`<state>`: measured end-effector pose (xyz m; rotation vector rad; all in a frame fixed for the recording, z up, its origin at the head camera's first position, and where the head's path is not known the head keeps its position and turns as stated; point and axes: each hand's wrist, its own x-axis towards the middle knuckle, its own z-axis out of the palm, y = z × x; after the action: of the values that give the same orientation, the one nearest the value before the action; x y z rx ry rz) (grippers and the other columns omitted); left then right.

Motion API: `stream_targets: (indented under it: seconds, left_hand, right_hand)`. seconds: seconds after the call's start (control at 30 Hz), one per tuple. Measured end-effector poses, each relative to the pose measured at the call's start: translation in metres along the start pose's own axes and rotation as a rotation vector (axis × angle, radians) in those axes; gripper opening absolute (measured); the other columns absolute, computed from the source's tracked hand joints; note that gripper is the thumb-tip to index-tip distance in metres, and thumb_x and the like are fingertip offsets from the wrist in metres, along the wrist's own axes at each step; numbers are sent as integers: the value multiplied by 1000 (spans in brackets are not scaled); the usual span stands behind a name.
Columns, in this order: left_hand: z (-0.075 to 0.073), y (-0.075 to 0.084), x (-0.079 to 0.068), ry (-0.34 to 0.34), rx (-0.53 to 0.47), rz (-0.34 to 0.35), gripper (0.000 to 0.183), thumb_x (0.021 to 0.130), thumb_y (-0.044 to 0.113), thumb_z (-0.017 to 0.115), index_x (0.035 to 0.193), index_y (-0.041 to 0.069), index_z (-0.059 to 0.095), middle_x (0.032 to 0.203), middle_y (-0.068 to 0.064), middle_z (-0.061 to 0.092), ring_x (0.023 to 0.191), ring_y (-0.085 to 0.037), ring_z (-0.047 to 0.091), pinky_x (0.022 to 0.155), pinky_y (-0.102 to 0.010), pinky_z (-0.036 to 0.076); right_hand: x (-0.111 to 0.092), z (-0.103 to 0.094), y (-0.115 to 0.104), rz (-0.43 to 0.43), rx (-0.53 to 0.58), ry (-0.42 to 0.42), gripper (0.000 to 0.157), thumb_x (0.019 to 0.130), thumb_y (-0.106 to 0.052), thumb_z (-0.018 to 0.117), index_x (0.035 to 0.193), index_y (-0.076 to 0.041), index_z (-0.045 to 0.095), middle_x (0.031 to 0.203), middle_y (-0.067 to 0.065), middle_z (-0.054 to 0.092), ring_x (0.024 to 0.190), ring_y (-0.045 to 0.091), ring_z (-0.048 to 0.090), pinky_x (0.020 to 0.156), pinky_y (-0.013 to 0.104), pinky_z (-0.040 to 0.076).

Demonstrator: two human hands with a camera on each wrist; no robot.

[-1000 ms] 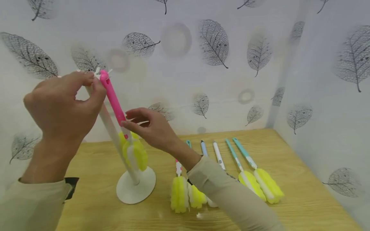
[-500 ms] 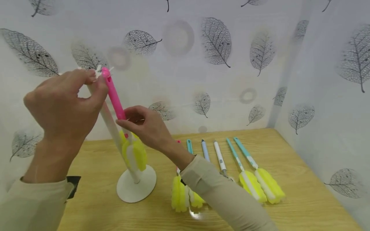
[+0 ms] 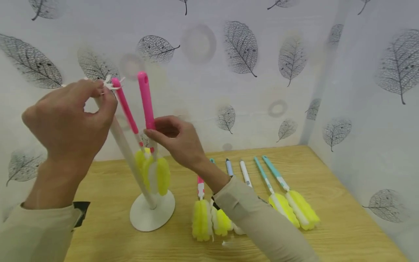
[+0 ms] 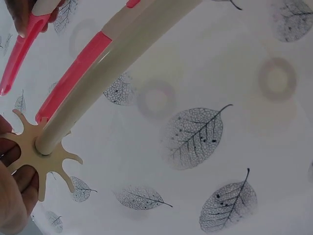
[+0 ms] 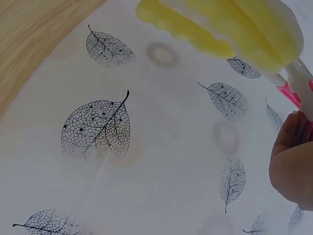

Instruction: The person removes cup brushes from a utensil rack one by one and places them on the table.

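My left hand (image 3: 70, 116) grips the top of a white stand, where several curved hooks (image 4: 58, 171) spread out around the pole (image 3: 131, 156). One pink-handled sponge brush (image 3: 126, 105) hangs from a hook, its sponge low and partly covered. With thumb and fingers, my right hand (image 3: 178, 140) pinches a second pink-handled sponge brush (image 3: 146, 100) low on its handle, handle end up and apart from the hooks. That brush's yellow-and-white sponge (image 5: 230, 29) points down. The round white base (image 3: 152, 222) rests on the table.
On the wooden table (image 3: 108, 185) lie several sponge brushes, including a pink-and-white one (image 3: 202, 220) and two teal-handled ones (image 3: 302, 211). A blue handle (image 3: 230, 167) and a white handle (image 3: 245, 173) show beyond my right sleeve, which hides their lower parts. A leaf-print curtain (image 3: 203, 87) stands behind.
The held pink brush has moved right, away from the stand's hooks, with my right hand. The other pink brush on the stand is now exposed. My left hand stays at the top.
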<state>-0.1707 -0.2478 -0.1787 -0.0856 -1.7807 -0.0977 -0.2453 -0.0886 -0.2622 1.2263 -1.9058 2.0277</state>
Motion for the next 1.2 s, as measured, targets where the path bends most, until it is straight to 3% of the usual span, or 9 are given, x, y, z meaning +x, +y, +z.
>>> stream_targets:
  seconds: [0.2,0.4,0.6,0.73,0.87,1.0,1.2]
  left_hand:
    - [2,-4,-1,30,-63,-34,38,91,28,49,82,-2,71,88,-10,73,60,-37,62,49,-24,15]
    - [5,-12,-3,52,-136,-77,36,87,26,54,77,-4,70,89,-9,73,61,-38,64,50,-17,14]
    - [7,-16,-1,60,-213,-97,35,86,23,55,72,-8,67,86,-13,72,78,-33,70,56,-8,22]
    - [9,-17,-1,61,-272,-93,35,84,21,56,69,-9,65,82,-14,72,84,-25,70,54,-10,22]
    - [11,-20,-1,74,-307,-96,34,83,21,58,67,-8,64,80,-12,72,84,-20,71,50,-13,20]
    - [12,-21,-2,84,-321,-101,33,83,21,58,68,-8,65,81,-12,72,84,-19,70,56,-7,28]
    - [14,-23,-2,104,-337,-108,33,83,21,59,69,-9,65,81,-13,72,85,-20,70,70,-5,36]
  right_hand:
    - [-7,-19,7,-59,62,130,25,87,-10,69,110,1,64,99,10,69,86,18,65,80,34,53]
    - [-16,-34,23,34,76,177,25,88,-13,69,109,1,64,98,11,68,87,22,64,80,36,53]
    - [-27,-42,45,203,70,218,28,87,-17,70,106,1,65,93,11,68,81,21,65,76,38,54]
    - [-34,-45,64,365,27,230,30,86,-22,72,104,1,66,90,10,68,78,20,67,73,36,55]
    - [-39,-45,84,543,-29,189,31,85,-25,72,101,1,66,89,10,68,76,20,67,73,35,55]
    - [-41,-42,103,690,-69,130,33,85,-26,73,100,2,66,88,9,69,77,22,68,75,37,55]
    - [-43,-36,122,803,-95,55,28,84,-24,73,94,2,67,82,9,69,80,28,69,73,38,55]
